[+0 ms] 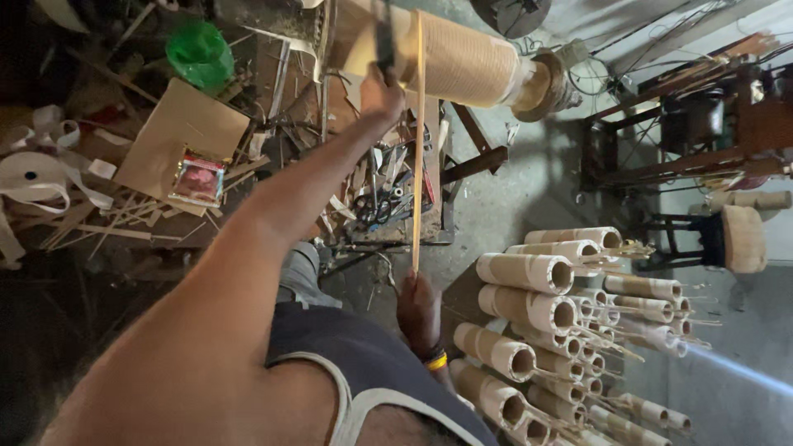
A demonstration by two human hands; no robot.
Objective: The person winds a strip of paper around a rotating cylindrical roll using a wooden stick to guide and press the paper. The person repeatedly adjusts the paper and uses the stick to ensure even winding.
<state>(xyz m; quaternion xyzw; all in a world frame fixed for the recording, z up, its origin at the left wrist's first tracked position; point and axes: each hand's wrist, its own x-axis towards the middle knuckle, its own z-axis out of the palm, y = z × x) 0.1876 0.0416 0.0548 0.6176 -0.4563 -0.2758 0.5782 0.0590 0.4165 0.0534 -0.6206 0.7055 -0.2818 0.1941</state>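
My left arm reaches far forward and my left hand [382, 92] is shut on a dark narrow tool [384, 37], pressed against a large tan ribbed cylinder [467, 62] that lies on a spindle. Lower down, my right hand [419, 312], with a yellow and black wristband, grips the bottom end of a long thin wooden strip [418, 140]. The strip stands upright and its top crosses the front of the cylinder, just right of my left hand.
A cluttered workbench [388, 223] carries scissors [376, 208] and scraps. Left of it lie a cardboard sheet [178, 132], a green bag [199, 52] and white tape rolls [33, 177]. Several paper-wrapped tubes [524, 318] are stacked at right, near a cushioned stool [739, 239].
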